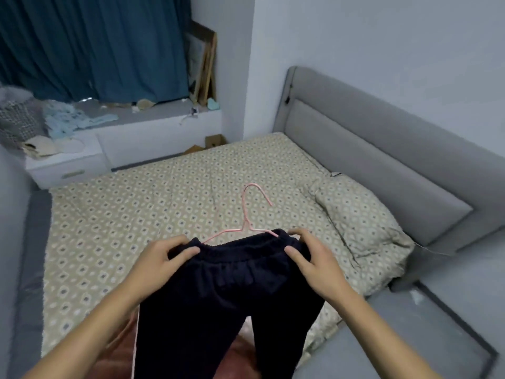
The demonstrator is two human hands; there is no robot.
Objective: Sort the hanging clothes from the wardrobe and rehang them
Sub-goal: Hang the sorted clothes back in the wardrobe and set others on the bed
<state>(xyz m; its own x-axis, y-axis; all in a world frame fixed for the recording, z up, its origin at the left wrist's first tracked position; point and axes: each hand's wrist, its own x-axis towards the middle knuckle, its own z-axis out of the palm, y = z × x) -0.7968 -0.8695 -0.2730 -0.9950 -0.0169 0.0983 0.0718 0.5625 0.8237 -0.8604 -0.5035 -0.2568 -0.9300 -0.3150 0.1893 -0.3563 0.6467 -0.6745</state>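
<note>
Dark navy trousers [229, 291] with an elastic waistband hang in front of me above the bed, legs trailing toward the bottom of the view. My left hand [161, 261] grips the left end of the waistband. My right hand [311, 258] grips its right end. A pink wire hanger [247, 214] sticks out from behind the waistband, hook pointing away over the bed; its lower bar is hidden by the trousers. A reddish-pink garment [120, 348] shows beneath the trousers at the near edge.
The bed's patterned beige quilt [136, 214] fills the middle, with a matching pillow [358, 220] by the grey headboard [382, 149]. A white bedside cabinet [65, 165] and cluttered window ledge [153, 113] stand beyond, under blue curtains [95, 45].
</note>
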